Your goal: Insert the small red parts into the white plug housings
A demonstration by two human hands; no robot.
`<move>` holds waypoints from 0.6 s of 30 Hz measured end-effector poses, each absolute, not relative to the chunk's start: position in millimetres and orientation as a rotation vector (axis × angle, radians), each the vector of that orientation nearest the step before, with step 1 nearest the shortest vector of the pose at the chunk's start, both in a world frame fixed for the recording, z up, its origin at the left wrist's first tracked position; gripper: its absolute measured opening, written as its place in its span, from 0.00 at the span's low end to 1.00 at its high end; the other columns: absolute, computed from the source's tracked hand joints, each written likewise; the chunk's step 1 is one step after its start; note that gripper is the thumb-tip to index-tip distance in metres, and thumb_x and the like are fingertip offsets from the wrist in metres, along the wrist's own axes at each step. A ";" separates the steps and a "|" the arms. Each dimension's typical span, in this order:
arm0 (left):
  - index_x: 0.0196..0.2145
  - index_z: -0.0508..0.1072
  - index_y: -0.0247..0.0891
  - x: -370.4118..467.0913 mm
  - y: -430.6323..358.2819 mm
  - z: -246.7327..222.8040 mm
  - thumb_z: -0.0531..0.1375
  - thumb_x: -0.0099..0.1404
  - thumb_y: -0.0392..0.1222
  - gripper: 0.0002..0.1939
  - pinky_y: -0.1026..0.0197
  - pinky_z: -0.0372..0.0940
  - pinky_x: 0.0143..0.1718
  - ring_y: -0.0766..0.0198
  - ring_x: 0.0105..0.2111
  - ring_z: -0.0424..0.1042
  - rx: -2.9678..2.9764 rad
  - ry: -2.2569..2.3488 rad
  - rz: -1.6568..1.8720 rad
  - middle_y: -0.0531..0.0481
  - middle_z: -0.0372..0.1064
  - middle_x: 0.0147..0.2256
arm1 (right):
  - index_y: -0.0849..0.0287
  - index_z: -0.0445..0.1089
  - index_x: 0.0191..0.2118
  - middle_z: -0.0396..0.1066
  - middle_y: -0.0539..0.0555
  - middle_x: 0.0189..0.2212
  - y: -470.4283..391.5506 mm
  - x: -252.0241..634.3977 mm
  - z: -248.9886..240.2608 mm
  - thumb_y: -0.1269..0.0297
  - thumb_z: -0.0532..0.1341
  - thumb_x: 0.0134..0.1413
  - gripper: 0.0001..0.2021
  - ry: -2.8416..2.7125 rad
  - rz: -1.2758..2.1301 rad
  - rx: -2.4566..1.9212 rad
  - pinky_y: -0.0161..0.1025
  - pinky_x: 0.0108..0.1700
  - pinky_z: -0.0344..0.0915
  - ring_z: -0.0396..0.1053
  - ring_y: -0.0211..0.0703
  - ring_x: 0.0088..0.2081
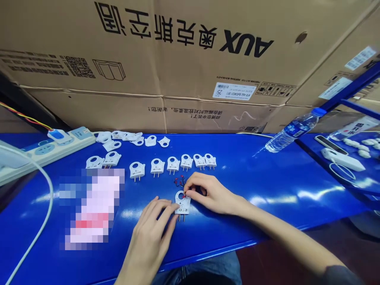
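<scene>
A white plug housing (183,206) with a round hole and two metal prongs lies on the blue table in front of me. My left hand (156,221) steadies its left edge between thumb and fingers. At its upper right, my right hand (206,192) pinches a small red part beside the hole; its exact kind is too small to tell. Just behind sit several tiny red-and-black parts (179,181). Farther back stands a row of similar white plug housings (157,166), prongs toward me.
White cover pieces (127,136) lie at the back left near a power strip (44,150). A blurred-out patch (95,209) covers something on the left. At right are a water bottle (293,130), a phone (331,145) and a white adapter with cable (342,159). Cardboard (178,71) stands behind.
</scene>
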State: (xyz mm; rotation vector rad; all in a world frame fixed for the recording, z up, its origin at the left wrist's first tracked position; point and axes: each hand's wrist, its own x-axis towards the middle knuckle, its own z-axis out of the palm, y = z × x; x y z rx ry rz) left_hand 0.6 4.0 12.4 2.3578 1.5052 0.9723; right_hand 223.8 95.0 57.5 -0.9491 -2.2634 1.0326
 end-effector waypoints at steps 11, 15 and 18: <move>0.53 0.74 0.44 1.1 4.3 19.0 0.56 0.76 0.36 0.12 0.57 0.69 0.47 0.59 0.44 0.76 2.447 1.490 1.068 0.50 0.76 0.40 | 0.57 0.75 0.46 0.73 0.55 0.45 85.8 221.2 56.8 0.62 0.59 0.72 0.09 -2.381 0.925 -0.923 0.41 0.49 0.71 0.73 0.43 0.45; 0.54 0.73 0.43 1.7 3.5 18.6 0.56 0.75 0.35 0.13 0.58 0.68 0.44 0.60 0.42 0.75 2.430 1.486 1.059 0.49 0.75 0.41 | 0.56 0.75 0.46 0.72 0.55 0.44 83.6 220.8 56.4 0.61 0.60 0.72 0.08 -2.407 0.876 -0.912 0.40 0.48 0.71 0.73 0.43 0.45; 0.56 0.73 0.44 0.5 3.1 16.8 0.56 0.76 0.34 0.15 0.58 0.67 0.43 0.61 0.40 0.74 2.426 1.471 1.032 0.50 0.73 0.40 | 0.57 0.75 0.46 0.72 0.55 0.44 83.0 220.4 55.3 0.61 0.60 0.72 0.08 -2.424 0.854 -0.903 0.40 0.47 0.70 0.73 0.42 0.44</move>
